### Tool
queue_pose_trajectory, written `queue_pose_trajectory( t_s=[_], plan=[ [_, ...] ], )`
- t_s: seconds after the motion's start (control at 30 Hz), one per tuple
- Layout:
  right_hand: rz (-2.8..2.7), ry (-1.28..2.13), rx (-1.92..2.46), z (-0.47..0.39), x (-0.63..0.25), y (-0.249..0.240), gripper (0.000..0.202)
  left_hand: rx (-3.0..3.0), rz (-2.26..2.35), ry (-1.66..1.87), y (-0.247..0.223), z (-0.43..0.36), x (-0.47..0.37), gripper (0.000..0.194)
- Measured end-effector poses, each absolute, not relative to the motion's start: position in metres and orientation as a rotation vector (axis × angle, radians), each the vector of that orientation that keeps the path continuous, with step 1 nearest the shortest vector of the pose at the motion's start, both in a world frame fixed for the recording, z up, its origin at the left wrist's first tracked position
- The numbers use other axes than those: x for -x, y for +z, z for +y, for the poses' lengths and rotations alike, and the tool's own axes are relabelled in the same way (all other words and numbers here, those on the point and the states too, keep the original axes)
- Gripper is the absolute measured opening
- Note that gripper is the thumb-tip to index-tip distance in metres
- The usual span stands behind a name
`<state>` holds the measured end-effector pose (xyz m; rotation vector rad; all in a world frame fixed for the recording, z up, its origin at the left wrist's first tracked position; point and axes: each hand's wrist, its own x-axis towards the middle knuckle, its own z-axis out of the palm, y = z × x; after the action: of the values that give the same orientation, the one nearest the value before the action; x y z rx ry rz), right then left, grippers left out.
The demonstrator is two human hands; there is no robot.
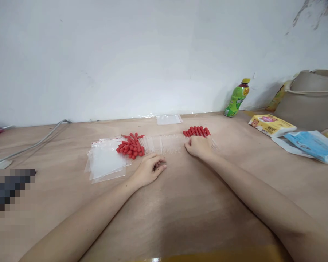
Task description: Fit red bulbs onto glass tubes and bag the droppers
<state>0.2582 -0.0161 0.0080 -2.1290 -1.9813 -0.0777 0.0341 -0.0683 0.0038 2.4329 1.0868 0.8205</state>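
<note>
My left hand (151, 169) rests on the table just below a heap of red rubber bulbs (130, 146), its fingers loosely curled and apart, holding nothing. Thin clear tubes (164, 143) lie side by side between the heap and my right hand. My right hand (199, 145) is at the near side of a row of red bulbs (197, 131), fingers curled down and pressed together; what they hold, if anything, is hidden. Clear tube ends show to the right of that hand. Clear plastic bags (106, 160) lie stacked left of the heap.
Against the wall lies a small clear bag (169, 119). A green bottle (237, 98), a yellow tissue pack (272, 124), a blue packet (315, 146) and a grey bin (311, 100) stand or lie on the right. A grey cable (47, 135) crosses the left side.
</note>
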Motion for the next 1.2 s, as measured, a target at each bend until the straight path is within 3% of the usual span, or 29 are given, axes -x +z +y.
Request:
queue_pose_trajectory(
  t_s=[0.27,0.4,0.57,0.73,0.87,1.03,1.2],
  plan=[
    [-2.064,-0.271,2.06,-0.03,-0.255,0.005,0.03,-2.545,1.165,0.912,0.007,-0.07,-0.03,0.015],
    [-2.004,-0.488,1.893,-0.043,-0.26,0.001,0.026,-2.586,1.685,1.124,0.029,-0.041,-0.006,0.021],
    [-2.051,-0.505,1.653,-0.057,-0.266,-0.011,0.022,-2.275,2.343,0.668,0.055,0.008,0.02,0.027],
    [-2.048,-0.469,1.555,-0.063,-0.262,-0.018,0.021,-2.187,2.356,0.357,0.053,0.032,0.022,0.045],
    [-2.034,-0.42,1.542,-0.063,-0.261,-0.018,0.019,-2.203,2.325,0.269,0.051,0.039,0.021,0.046],
    [-2.031,-0.402,1.525,-0.061,-0.262,-0.019,0.018,-2.083,2.237,0.489,0.049,0.042,0.025,0.035],
    [-2.024,-0.371,1.494,-0.063,-0.261,-0.017,0.017,-1.948,1.947,0.985,0.051,0.032,0.022,0.029]
  ],
)
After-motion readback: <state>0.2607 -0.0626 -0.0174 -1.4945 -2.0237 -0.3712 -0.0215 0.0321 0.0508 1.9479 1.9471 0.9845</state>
